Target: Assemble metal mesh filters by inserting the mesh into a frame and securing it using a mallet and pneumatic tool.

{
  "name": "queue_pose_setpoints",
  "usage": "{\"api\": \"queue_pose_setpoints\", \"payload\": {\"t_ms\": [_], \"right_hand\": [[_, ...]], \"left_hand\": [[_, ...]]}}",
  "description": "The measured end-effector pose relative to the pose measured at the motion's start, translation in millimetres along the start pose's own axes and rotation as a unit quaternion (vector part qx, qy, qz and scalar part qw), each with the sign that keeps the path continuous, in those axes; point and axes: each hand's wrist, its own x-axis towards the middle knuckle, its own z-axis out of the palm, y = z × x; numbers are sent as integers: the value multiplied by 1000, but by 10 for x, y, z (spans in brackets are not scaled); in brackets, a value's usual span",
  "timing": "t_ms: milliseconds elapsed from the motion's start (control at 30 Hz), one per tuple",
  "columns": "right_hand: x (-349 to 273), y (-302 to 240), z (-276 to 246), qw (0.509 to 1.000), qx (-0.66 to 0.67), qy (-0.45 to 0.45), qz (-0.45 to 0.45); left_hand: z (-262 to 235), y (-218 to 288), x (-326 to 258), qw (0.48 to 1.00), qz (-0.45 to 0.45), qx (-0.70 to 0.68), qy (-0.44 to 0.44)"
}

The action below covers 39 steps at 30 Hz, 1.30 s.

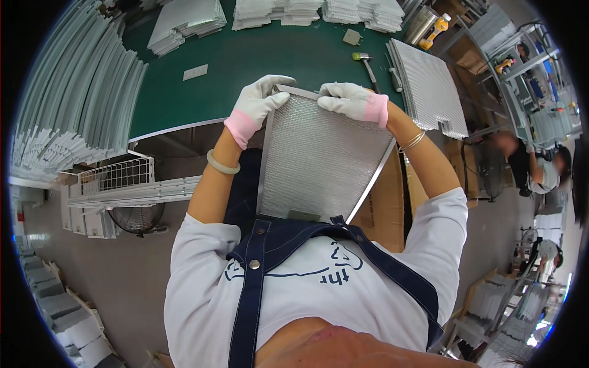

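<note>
A rectangular metal mesh panel [325,153] with thin silvery frame strips along its sides tilts between my body and the green table. Its near end rests by my apron, and its far end reaches the table's edge. My left hand [262,103], in a white glove with a pink cuff, grips the far left corner, thumb on top. At the far edge strip [299,92], toward its right end, my right hand [348,100] pinches the panel in a matching glove. The fingers beneath the panel are partly hidden.
On the green table [245,58] lie a green-headed hammer [368,69], a grey-handled tool [396,80] and a small white plate [195,72]. Mesh sheets [426,86] are stacked at right, panels [80,92] at left. A wire basket [116,175] and fan [138,218] stand lower left.
</note>
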Motion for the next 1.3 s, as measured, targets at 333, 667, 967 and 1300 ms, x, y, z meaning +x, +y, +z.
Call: {"api": "queue_pose_setpoints", "payload": {"t_ms": [333, 667, 967, 1300], "right_hand": [[-57, 29, 142, 984, -163, 57, -43], [-34, 57, 323, 936, -317, 134, -74], [-126, 73, 233, 976, -173, 117, -58], [-337, -330, -797, 931, 24, 338, -135]], "left_hand": [[-107, -33, 10, 995, -16, -38, -94], [-47, 55, -37, 998, -12, 7, -55], [280, -146, -103, 990, 45, -78, 112], [643, 2277, 804, 780, 313, 536, -78]]}}
